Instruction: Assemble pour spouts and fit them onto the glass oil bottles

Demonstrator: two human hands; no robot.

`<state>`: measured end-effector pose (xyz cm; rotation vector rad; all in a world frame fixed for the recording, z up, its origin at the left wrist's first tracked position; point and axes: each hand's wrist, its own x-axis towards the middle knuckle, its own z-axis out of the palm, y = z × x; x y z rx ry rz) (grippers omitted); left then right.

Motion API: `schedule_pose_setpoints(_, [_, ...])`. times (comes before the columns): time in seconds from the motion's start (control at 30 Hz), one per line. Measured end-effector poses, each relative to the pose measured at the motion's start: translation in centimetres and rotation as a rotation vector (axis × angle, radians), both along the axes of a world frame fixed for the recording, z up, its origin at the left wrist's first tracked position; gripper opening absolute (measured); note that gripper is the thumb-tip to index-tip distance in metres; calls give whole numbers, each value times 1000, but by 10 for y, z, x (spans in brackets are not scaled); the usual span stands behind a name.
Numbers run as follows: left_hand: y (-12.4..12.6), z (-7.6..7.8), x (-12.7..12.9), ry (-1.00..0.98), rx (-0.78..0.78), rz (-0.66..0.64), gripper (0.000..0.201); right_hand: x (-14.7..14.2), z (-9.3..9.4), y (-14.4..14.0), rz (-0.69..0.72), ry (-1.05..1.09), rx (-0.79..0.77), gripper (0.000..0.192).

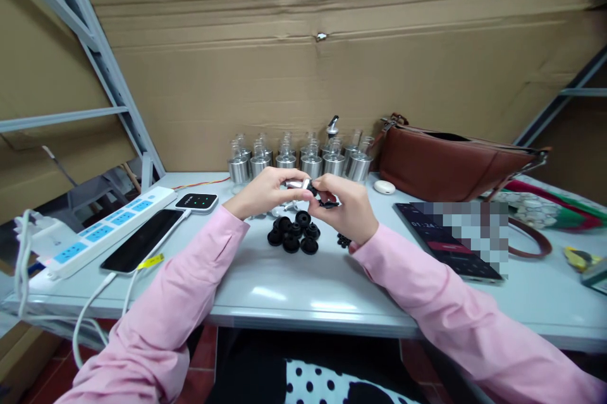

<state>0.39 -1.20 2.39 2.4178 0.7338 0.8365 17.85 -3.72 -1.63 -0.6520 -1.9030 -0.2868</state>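
- Head view: the left hand [265, 192] pinches a small silver metal part [296, 184] above the middle of the grey table [303, 290].
- The right hand [344, 205] is closed on a small black piece [328, 203], its fingertips meeting the metal part.
- A heap of black rubber stoppers [294, 233] lies on the table just near of both hands.
- A row of glass-and-steel bottles [298, 160] stands far behind; a brown bag [450, 164] lies to the right.

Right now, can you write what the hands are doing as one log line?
left hand: holds small metal part | right hand: pinches black piece | black rubber stoppers: piled on table
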Motion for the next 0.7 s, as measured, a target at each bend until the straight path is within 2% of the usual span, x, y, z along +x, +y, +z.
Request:
schedule_pose_setpoints(0.07, [0,0,0,-11,-20,-14,28,2,0,2,-34,-136,168,12])
schedule_pose_setpoints(0.1, [0,0,-1,-13,-11,-11,28,3,0,2,-36,-180,203,11])
schedule_pose_setpoints(0.17, [1,-3,-1,-17,54,7,26,5,-1,3,-8,-158,136,8])
schedule_pose_setpoints(0.23, [1,-7,-2,-37,171,28,25,6,-1,4,94,8,-125,7])
schedule_pose_setpoints(0.37, [2,-15,0,-126,479,36,29,7,1,7,458,393,-865,27])
schedule_pose_setpoints(0.43, [2,-17,1,-131,587,4,28,5,2,7,568,481,-1068,35])
schedule_pose_setpoints(0.5, [0,-18,2,-109,648,-17,26,3,3,5,596,544,-1113,36])
schedule_pose_setpoints(0.7, [-3,-12,-1,-54,693,27,30,0,6,-4,552,635,-1004,26])
